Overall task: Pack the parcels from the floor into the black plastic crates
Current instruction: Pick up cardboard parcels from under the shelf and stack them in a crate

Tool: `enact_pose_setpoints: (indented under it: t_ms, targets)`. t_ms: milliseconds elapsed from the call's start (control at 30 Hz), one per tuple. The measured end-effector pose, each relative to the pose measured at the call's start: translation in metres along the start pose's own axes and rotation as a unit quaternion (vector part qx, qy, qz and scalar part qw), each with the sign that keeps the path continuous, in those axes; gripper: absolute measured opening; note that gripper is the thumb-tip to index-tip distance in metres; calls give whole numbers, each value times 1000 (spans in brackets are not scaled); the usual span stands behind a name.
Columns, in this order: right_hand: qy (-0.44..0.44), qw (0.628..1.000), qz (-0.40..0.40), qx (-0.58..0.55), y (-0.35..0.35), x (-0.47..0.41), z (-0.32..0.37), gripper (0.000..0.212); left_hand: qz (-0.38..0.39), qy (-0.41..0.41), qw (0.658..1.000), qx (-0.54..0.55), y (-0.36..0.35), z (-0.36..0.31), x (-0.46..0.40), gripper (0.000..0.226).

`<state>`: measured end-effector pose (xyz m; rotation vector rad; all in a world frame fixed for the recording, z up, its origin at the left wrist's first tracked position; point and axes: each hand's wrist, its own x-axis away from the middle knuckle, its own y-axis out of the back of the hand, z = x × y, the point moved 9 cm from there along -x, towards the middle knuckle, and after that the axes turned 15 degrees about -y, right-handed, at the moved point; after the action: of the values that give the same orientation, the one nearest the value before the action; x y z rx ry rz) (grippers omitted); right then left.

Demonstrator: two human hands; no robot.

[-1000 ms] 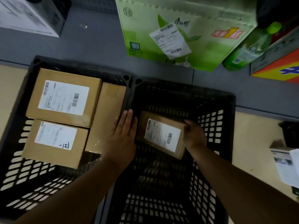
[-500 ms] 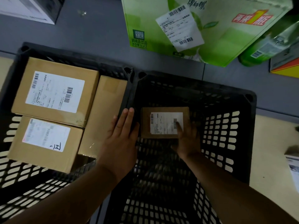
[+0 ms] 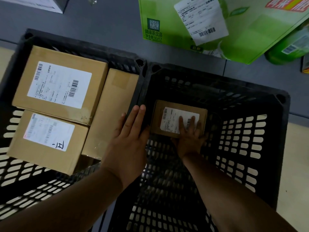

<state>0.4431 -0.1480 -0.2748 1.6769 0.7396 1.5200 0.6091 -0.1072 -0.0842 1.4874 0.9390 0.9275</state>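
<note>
Right hand [image 3: 188,138], fingers flat, now presses small parcel [image 3: 177,118] onto right crate [image 3: 250,101] floor — placed; left hand [image 3: 130,131] flat on rim.

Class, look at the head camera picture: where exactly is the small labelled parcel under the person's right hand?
The small parcel lies flat on the bottom of the right crate, in its far left corner beside the left crate, with the right hand on its label.
</note>
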Motion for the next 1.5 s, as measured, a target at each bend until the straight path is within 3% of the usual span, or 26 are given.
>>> enact_pose_setpoints:
  t_ms: [400, 733, 800, 1033, 1133, 1267, 1500]
  targets:
    - [-5, 998, 51, -29, 3, 2, 4, 91, -4, -15, 1000, -8, -1, 0, 4, 54]
    - [-1, 999, 24, -27, -7, -2, -2, 88, -22, -8, 1000, -4, 0, -1, 4, 67]
    - [1, 999, 22, -27, -10, -2, -3, 92, -16, -3, 1000, -21, -2, 0, 6, 53]
    - [-4, 1000, 20, 0, -5, 9, -6, 113, -46, 5, 997, -66, 3, -4, 11, 53]
    - [21, 999, -22, 21, 11, 23, -9, 105, -62, 19, 994, -83, 9, -6, 13, 57]
    - [104, 983, -149, 29, 61, 56, -11, 88, -73, 20, 992, -105, 19, -16, 18, 55]
    - [155, 951, -267, 17, 154, 133, -65, 83, -62, -54, 972, -220, 42, -76, 15, 52]
